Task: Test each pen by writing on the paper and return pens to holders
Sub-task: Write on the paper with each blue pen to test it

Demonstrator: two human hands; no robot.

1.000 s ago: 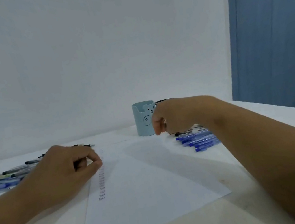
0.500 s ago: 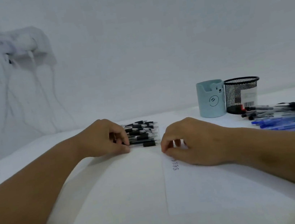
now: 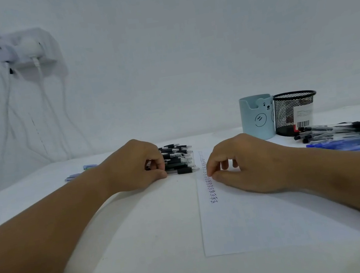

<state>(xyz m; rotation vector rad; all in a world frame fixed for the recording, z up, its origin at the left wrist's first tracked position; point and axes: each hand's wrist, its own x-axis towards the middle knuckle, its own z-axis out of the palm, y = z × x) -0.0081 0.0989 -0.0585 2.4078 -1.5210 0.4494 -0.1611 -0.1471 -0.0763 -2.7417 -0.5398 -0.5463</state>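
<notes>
A pile of black pens (image 3: 178, 159) lies on the white table, left of the paper (image 3: 266, 216). My left hand (image 3: 135, 165) is at the pile's left end, its fingers and thumb curled round the end of a black pen in the pile. My right hand (image 3: 247, 163) rests on the paper with loosely curled fingers, fingertips beside a column of written "Test" words (image 3: 211, 189), and holds nothing. At the back right stand the light blue bear holder (image 3: 257, 117) and the black mesh holder (image 3: 293, 111).
More black and clear pens (image 3: 335, 129) and blue pens (image 3: 358, 142) lie at the right, near the holders. A few pale pens (image 3: 80, 172) lie at the far left. A wall socket (image 3: 23, 48) with hanging cables is up on the left wall.
The view swung left. My left hand went to the black pen pile and closed on a pen. My right hand came back from the holders and settled on the paper.
</notes>
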